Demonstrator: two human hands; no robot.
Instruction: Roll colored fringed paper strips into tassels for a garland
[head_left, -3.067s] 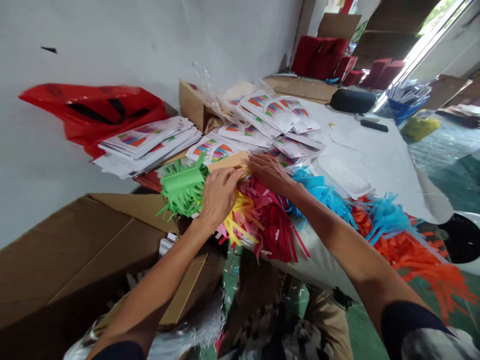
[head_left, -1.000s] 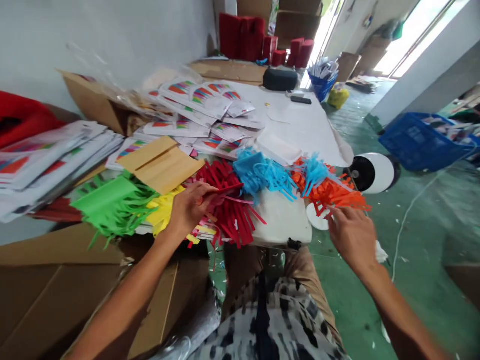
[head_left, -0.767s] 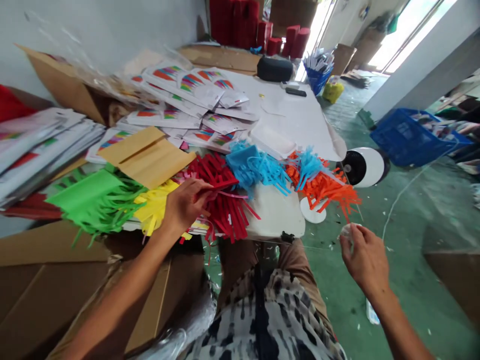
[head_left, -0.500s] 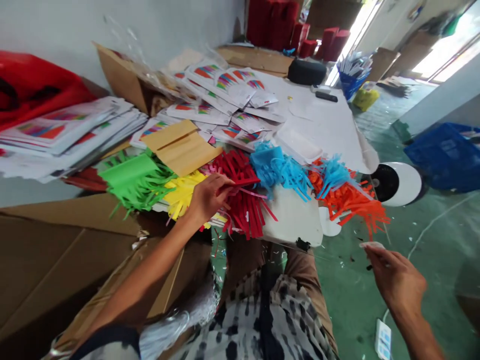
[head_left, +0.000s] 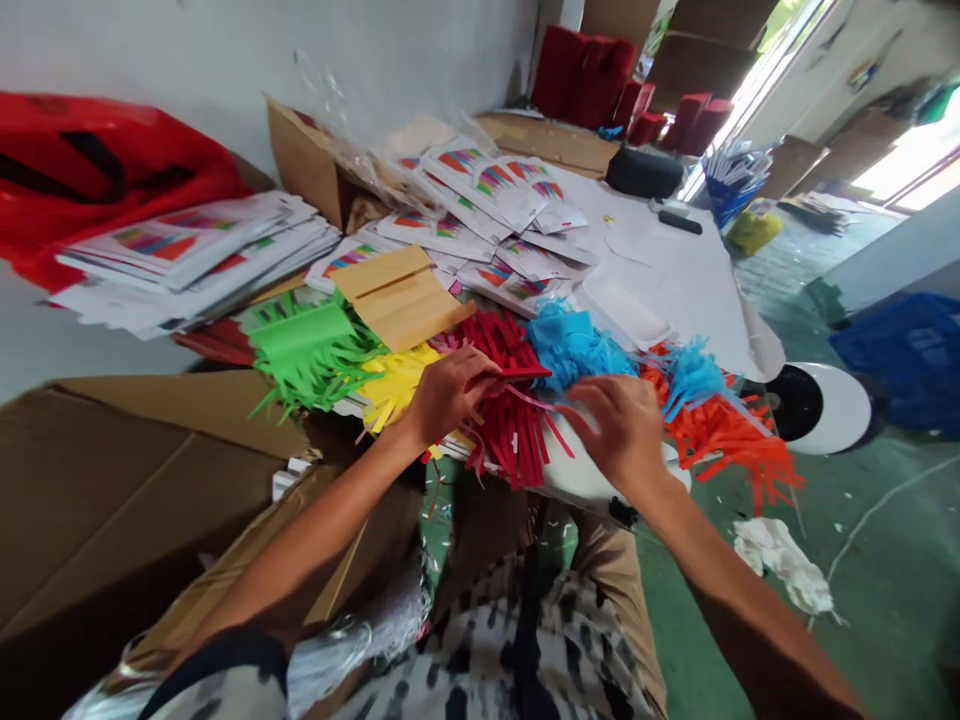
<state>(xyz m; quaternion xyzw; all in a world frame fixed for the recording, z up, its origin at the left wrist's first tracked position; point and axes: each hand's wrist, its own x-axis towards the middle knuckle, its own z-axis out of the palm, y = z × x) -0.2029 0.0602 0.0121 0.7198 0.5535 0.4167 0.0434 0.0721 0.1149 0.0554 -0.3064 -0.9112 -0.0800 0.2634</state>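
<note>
My left hand [head_left: 450,395] is closed on the folded edge of a dark red fringed paper [head_left: 517,440], with its cut strips hanging down. A thin pink strip [head_left: 536,400] sticks out to the right from below that edge. My right hand [head_left: 619,425] is at the end of this strip, with thumb and fingers bent and slightly apart around it. Whether it touches the strip is hard to see. Yellow fringe [head_left: 397,385] and green fringe [head_left: 307,345] lie to the left. Blue fringe [head_left: 574,340] and orange fringe [head_left: 739,445] lie to the right.
Printed white packets [head_left: 480,185] are piled behind the fringes, beside a tan paper piece [head_left: 405,300]. A white tray [head_left: 626,310] stands on the table. Cardboard boxes [head_left: 135,480] are at the left. A crumpled white piece [head_left: 784,560] shows against the green floor.
My right hand has moved left and up from beside the table to the pink strip. The white piece it held is out of it, lower right. My left hand keeps its hold.
</note>
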